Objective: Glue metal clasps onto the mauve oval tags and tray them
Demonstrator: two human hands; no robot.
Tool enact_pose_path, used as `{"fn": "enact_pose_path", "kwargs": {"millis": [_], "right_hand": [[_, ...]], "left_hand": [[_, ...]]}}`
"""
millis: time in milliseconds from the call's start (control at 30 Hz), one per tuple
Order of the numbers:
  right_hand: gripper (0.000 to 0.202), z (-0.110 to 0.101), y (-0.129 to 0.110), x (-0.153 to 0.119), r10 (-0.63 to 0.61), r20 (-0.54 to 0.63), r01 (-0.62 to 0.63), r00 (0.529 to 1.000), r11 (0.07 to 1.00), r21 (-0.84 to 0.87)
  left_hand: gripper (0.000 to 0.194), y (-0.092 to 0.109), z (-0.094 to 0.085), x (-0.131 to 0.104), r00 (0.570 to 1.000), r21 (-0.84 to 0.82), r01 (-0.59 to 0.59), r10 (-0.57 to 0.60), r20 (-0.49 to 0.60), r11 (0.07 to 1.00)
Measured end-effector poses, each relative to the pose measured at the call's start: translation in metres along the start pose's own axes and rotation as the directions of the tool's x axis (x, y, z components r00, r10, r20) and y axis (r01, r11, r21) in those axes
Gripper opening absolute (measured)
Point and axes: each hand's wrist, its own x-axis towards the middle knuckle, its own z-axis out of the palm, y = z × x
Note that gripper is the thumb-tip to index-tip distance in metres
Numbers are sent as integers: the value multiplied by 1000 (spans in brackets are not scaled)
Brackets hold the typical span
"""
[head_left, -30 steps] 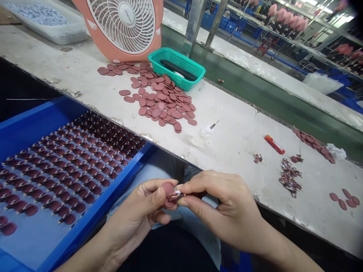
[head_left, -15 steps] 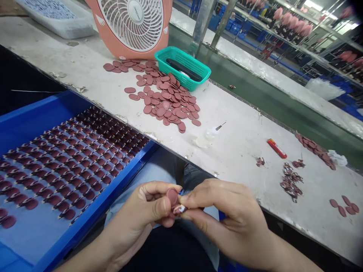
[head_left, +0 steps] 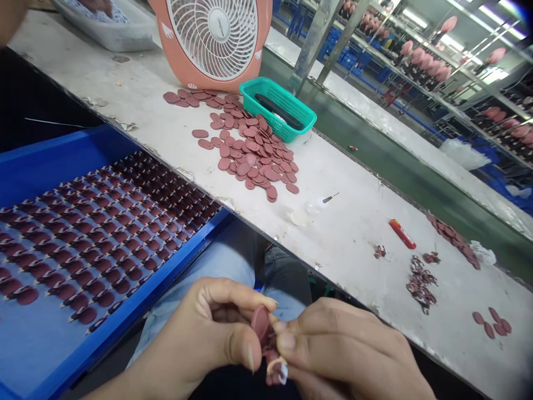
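Between thumb and fingers, my left hand [head_left: 208,328] pinches a reddish-brown oval disc [head_left: 260,324], tilted nearly edge-on. My right hand [head_left: 341,344] is closed at the disc's right side, its fingertips on a small reddish-brown figure piece [head_left: 275,366] with a pale and white part. That piece hangs below the disc and seems to touch it; the joint is hidden by my fingers. Both hands are above my lap, in front of the table edge. Left of them, a blue tray [head_left: 166,278] bears rows of similar pieces with discs.
On the table [head_left: 345,233] lie a heap of discs [head_left: 254,150], a green basket [head_left: 308,119], an orange fan [head_left: 258,61], a thin-tipped tool [head_left: 330,198], a red lighter [head_left: 402,234], and a cluster of small figure pieces [head_left: 420,283]. A white tub [head_left: 137,39] stands at the back left.
Both hands have moved lower with the pieces. The disc has turned more edge-on, and the small figure piece now hangs below it. A co-worker's hand has appeared at the tub.
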Motion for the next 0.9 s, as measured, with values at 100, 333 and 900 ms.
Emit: {"fn": "enact_pose_path", "kwargs": {"millis": [100, 333, 900], "right_hand": [[24, 9, 5, -2, 20, -48, -16, 999, 995, 100], [13, 14, 8, 5, 27, -70, -23, 997, 998, 53], [43, 1, 16, 9, 103, -51, -102, 993, 994, 27]], "left_hand": [[32, -3, -5, 2, 998, 19, -55, 55, -13, 998], [27, -2, -6, 6, 994, 40, -77, 80, -74, 996], [29, 13, 1, 11, 981, -48, 85, -92, -173, 995]]}}
